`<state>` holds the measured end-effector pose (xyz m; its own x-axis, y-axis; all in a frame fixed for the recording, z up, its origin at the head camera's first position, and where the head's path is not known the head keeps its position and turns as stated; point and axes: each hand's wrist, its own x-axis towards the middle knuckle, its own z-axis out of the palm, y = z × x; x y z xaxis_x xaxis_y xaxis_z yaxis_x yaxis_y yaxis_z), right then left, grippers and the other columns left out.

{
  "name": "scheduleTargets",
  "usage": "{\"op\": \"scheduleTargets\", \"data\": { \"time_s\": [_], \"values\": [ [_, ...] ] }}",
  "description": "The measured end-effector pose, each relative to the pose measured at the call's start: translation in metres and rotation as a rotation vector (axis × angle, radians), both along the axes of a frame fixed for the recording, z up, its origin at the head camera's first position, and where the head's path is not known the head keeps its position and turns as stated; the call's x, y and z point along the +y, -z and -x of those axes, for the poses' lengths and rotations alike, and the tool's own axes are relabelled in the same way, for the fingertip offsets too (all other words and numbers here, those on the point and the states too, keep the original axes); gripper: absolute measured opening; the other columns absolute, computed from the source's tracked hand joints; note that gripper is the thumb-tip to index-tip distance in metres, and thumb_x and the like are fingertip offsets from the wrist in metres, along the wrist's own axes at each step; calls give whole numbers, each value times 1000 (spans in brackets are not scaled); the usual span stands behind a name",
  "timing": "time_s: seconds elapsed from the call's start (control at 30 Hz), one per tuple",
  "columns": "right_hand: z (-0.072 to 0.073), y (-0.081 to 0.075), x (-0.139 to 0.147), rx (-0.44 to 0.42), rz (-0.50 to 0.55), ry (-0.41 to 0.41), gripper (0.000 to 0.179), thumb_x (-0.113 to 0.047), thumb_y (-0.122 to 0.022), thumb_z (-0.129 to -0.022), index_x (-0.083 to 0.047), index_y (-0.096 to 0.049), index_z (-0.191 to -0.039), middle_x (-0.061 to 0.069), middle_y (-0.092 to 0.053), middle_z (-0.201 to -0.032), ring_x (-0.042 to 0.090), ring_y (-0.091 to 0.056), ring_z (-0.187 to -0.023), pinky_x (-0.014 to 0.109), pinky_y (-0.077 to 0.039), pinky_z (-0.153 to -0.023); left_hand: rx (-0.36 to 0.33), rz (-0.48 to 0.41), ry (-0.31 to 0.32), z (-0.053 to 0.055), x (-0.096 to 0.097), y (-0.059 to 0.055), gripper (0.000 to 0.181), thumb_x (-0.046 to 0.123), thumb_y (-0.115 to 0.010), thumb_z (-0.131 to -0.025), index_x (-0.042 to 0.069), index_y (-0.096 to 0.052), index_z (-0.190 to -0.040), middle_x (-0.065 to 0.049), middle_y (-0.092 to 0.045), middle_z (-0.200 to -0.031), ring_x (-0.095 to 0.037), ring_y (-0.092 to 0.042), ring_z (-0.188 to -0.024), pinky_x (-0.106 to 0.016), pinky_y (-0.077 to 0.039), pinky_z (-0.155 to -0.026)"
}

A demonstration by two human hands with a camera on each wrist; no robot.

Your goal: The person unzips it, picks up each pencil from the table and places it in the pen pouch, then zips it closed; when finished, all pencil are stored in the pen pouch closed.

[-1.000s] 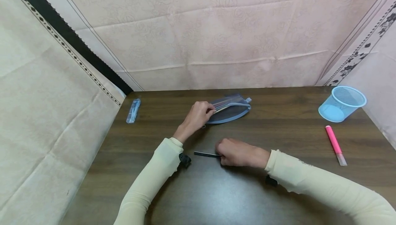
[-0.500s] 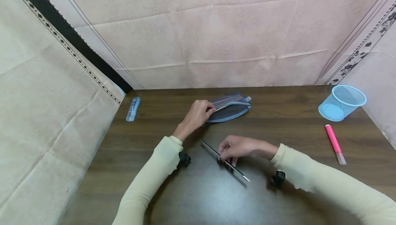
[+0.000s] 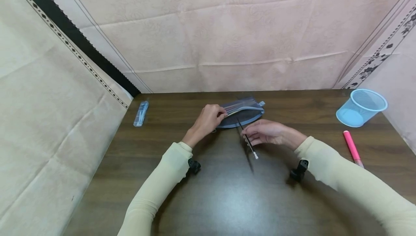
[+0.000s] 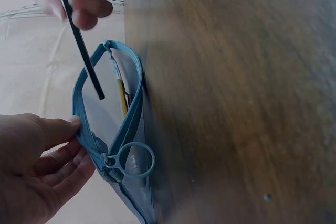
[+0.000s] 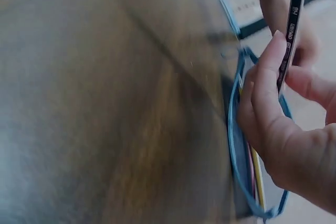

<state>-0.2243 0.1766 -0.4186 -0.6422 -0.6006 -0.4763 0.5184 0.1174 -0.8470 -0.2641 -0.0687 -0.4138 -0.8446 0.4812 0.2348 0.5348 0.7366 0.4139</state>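
My left hand (image 3: 208, 120) pinches the near-left edge of a blue mesh pencil case (image 3: 250, 116), whose zipped mouth gapes in the left wrist view. A yellow pencil (image 4: 122, 98) and other slim sticks lie inside the case, and a blue zipper ring (image 4: 151, 161) hangs at its end. My right hand (image 3: 269, 133) holds a black pencil (image 5: 294, 14) between thumb and fingers, its silver eraser end pointing back toward me. In the left wrist view the pencil's dark lower end overlaps the case's opening.
At the right stands a light-blue mesh pen cup (image 3: 357, 111), with a pink marker (image 3: 351, 144) lying in front of it. A flat clear-blue case (image 3: 141, 114) lies near the table's left edge. Hanging cloth (image 3: 227, 48) rises behind the table.
My right hand has turned the pencil round in its fingers and moved it forward to the pencil case. The left hand keeps its hold on the case's edge.
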Motion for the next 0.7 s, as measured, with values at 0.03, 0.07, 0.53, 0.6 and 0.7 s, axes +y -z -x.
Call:
{"op": "scheduleTargets", "data": {
  "time_s": [0.03, 0.07, 0.53, 0.6, 0.7],
  "values": [
    [4, 1, 2, -21, 25, 31, 21, -5, -47, -105, 0, -67, -109, 4, -72, -98, 12, -69, -87, 27, -59, -81, 0, 1, -2, 0, 0, 0, 18, 18, -65, -100, 8, -79, -106, -6, -76, -101, -16, -71, -90, -31, -59, -81],
    [7, 2, 4, -44, 49, 67, 23, -4, -47, -105, -3, -69, -105, 5, -72, -98, 13, -69, -88, 27, -59, -82, 0, 3, -3, 0, 0, 1, 18, 18, -65, -100, 8, -79, -106, -6, -76, -101, -15, -71, -90, -31, -59, -81],
    [33, 12, -4, -258, 283, 491, 38, -2, -48, -104, 0, -44, -141, 13, -67, -111, 18, -71, -95, 32, -55, -98, 2, 18, -21, 1, 1, 0, 18, 18, -66, -99, 8, -80, -105, -6, -77, -103, -15, -71, -94, -32, -59, -84],
    [35, 13, -8, -279, 297, 522, 49, -2, -48, -104, 0, -34, -151, 14, -66, -113, 19, -71, -95, 32, -53, -102, 2, 21, -23, 1, 1, 0, 18, 18, -66, -99, 8, -80, -106, -6, -77, -104, -16, -72, -95, -32, -59, -85],
    [37, 15, -15, -281, 306, 546, 54, -1, -48, -104, 1, -29, -155, 14, -67, -109, 19, -72, -94, 32, -48, -106, 0, 24, -21, 1, 2, 0, 18, 18, -66, -99, 8, -80, -106, -6, -77, -104, -16, -72, -95, -32, -59, -85]
  ]
}}
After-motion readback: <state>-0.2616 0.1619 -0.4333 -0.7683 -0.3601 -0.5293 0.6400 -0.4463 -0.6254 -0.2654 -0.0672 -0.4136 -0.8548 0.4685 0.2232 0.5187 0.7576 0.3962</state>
